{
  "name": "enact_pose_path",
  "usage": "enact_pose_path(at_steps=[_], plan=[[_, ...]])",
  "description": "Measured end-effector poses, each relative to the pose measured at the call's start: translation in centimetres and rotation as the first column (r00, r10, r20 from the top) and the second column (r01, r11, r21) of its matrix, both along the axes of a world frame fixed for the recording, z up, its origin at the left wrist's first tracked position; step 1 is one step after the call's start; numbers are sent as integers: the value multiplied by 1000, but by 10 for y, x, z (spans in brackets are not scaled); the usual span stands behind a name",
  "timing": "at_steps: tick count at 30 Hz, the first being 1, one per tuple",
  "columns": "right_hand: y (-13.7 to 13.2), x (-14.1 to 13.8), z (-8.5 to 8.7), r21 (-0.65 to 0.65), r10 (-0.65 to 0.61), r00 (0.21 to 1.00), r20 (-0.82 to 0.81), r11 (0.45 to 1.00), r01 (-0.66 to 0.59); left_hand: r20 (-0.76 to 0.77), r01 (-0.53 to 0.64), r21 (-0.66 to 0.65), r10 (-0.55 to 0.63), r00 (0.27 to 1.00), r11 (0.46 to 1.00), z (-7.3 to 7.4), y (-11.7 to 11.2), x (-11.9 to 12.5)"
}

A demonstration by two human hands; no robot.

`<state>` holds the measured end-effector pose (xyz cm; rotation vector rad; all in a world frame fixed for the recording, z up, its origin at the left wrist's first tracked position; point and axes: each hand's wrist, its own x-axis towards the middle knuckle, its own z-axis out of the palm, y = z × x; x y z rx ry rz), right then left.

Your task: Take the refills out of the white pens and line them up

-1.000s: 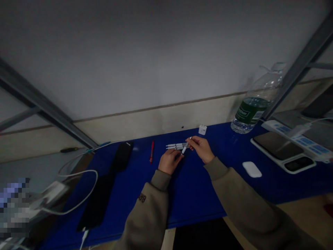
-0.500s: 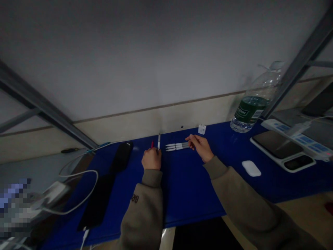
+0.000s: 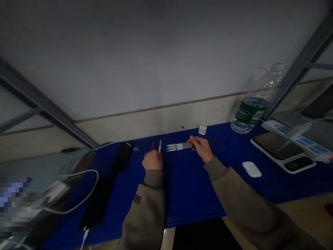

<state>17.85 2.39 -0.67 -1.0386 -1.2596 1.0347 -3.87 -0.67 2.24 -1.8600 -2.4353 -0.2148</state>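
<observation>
My left hand [image 3: 152, 160] is closed, with its back towards me. A white pen with a grey end [image 3: 160, 146] stands out from its finger side, and a red pen [image 3: 153, 145] shows beyond the knuckles. The hand hides the lower parts of both. To the right, three white-and-grey pens [image 3: 177, 147] lie side by side on the blue tabletop [image 3: 191, 189], pointing left. My right hand [image 3: 201, 147] has its fingers closed around their right ends, which are partly covered.
A white plug adapter [image 3: 202, 130] sits by the wall, left of a large water bottle [image 3: 249, 109]. Right of my right arm lie a white rounded case [image 3: 251, 169] and a white device with dark screens [image 3: 282, 151]. At left are a black phone [image 3: 122, 156] and a cabled black slab [image 3: 97, 203].
The white pen at my left hand has shifted towards me and tilts slightly. My right index finger, stretched out before, has curled in at the pens' ends. The three pens have hardly moved.
</observation>
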Motion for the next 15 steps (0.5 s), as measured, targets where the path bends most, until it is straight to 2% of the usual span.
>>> enact_pose_path(at_steps=[10,13,15], plan=[[6,5,-11,26,-87,983,163,996,84,-12,-55,-32,55,998,998,6,-1,-4],[6,6,-12,82,-136,948,289,990,117,-19,-74,-41,74,997,996,9,-1,-7],[5,6,-14,151,-173,891,419,981,119,-15,-81,-51,81,997,995,10,-1,-9]])
